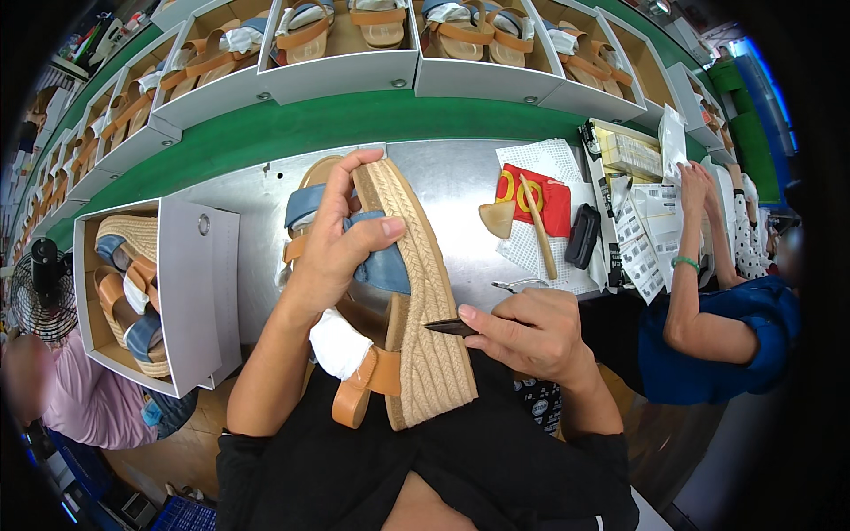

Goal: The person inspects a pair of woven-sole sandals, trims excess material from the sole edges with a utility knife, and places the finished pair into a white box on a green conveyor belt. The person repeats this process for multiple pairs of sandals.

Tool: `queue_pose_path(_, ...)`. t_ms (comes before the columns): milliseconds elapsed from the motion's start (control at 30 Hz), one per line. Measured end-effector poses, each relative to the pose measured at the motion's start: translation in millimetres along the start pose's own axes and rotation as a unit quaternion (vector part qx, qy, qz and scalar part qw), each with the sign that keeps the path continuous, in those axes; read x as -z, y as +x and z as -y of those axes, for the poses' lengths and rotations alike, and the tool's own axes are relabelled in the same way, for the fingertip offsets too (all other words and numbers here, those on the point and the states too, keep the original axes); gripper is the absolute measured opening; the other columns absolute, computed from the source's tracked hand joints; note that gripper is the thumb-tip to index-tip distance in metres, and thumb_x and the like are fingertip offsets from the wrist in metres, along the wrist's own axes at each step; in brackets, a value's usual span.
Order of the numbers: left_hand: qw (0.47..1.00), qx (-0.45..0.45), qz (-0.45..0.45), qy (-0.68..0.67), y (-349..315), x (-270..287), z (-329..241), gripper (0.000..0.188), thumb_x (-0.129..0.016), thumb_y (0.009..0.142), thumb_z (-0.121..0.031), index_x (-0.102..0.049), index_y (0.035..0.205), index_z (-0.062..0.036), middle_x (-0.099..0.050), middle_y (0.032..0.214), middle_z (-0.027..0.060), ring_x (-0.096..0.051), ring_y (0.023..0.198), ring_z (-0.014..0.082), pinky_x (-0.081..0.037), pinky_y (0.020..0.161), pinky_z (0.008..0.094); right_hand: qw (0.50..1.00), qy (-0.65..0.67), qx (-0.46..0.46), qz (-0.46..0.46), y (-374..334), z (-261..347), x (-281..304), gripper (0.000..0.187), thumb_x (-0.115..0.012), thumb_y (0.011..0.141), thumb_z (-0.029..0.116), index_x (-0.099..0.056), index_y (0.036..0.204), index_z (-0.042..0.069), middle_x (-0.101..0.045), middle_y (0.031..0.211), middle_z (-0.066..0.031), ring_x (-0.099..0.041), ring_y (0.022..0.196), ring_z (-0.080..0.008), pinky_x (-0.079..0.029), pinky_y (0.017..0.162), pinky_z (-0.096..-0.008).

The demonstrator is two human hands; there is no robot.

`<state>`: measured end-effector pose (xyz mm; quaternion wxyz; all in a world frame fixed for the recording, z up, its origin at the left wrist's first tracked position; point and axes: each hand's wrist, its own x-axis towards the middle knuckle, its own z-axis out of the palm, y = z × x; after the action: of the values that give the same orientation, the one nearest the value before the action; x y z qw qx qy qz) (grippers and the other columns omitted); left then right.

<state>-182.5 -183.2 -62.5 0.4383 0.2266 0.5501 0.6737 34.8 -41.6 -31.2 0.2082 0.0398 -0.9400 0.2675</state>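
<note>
My left hand [332, 234] grips a wedge sandal [434, 292] near its toe and holds it on its side. This sandal has a braided jute-coloured wedge, a blue front strap and a tan ankle strap with white wrapping. My right hand [536, 332] is closed on a dark pointed tool [450, 327], whose tip touches or nearly touches the side of the braided wedge. I cannot make out its exact kind. Behind my left hand, a second sandal [305, 199] with blue and tan straps lies on the metal table [469, 186], partly hidden.
At left stands an open white box [199, 292] holding a pair of sandals. Several boxed pairs line a green shelf [354, 111] at the back. To the right lie a red cloth [553, 208], a wooden stick [537, 226] and a black case [582, 236]. A co-worker's arms [691, 239] handle papers.
</note>
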Motion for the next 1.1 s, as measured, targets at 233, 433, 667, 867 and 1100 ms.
queue_pose_path(233, 1.000, -0.010, 0.015, 0.020, 2.5, -8.1, -3.8, 0.072, -0.071, 0.083, -0.021, -0.036, 0.144, -0.0113, -0.053, 0.118, 0.0110, -0.051, 0.112, 0.0191, -0.044, 0.099, 0.0342, 0.986, 0.149, -0.064, -0.035, 10.6, 0.6, 0.4, 0.041, -0.083, 0.075, 0.017, -0.074, 0.115, 0.010, -0.058, 0.066, -0.0018, -0.056, 0.053, -0.0164, -0.044, 0.048, -0.0298)
queue_pose_path(433, 1.000, -0.005, 0.004, 0.003, 1.4, 0.2, 1.8, 0.073, -0.071, 0.082, -0.024, -0.035, 0.145, -0.0111, -0.053, 0.118, 0.0107, -0.050, 0.112, 0.0190, -0.044, 0.099, 0.0338, 0.993, 0.096, -0.066, 0.029, -4.6, -1.1, 7.5, 0.043, -0.083, 0.075, 0.017, -0.073, 0.117, 0.011, -0.058, 0.067, -0.0018, -0.056, 0.054, -0.0170, -0.044, 0.048, -0.0300)
queue_pose_path(667, 1.000, -0.002, 0.004, -0.002, 1.1, -1.9, -0.3, 0.075, -0.071, 0.082, -0.026, -0.035, 0.146, -0.0104, -0.053, 0.116, 0.0106, -0.051, 0.109, 0.0185, -0.045, 0.097, 0.0330, 0.997, 0.050, -0.050, 0.032, -3.3, 4.1, 7.5, 0.049, -0.084, 0.072, 0.019, -0.072, 0.119, 0.013, -0.059, 0.068, -0.0006, -0.056, 0.055, -0.0157, -0.044, 0.047, -0.0295)
queue_pose_path(867, 1.000, -0.004, 0.005, -0.001, 0.0, -1.3, -0.7, 0.076, -0.070, 0.082, -0.027, -0.034, 0.146, -0.0105, -0.052, 0.114, 0.0106, -0.052, 0.108, 0.0183, -0.045, 0.097, 0.0327, 0.998, 0.035, -0.039, 0.020, 0.1, 6.7, 4.6, 0.048, -0.085, 0.071, 0.019, -0.073, 0.117, 0.013, -0.058, 0.067, -0.0003, -0.056, 0.054, -0.0149, -0.044, 0.047, -0.0289)
queue_pose_path(1100, 1.000, -0.006, 0.000, -0.005, -1.0, 1.0, 0.2, 0.076, -0.070, 0.082, -0.027, -0.034, 0.146, -0.0110, -0.052, 0.114, 0.0104, -0.054, 0.106, 0.0175, -0.046, 0.095, 0.0319, 0.995, 0.081, -0.061, 0.021, 2.1, 7.3, 2.3, 0.042, -0.084, 0.073, 0.018, -0.074, 0.114, 0.011, -0.059, 0.068, -0.0007, -0.057, 0.055, -0.0164, -0.045, 0.048, -0.0299)
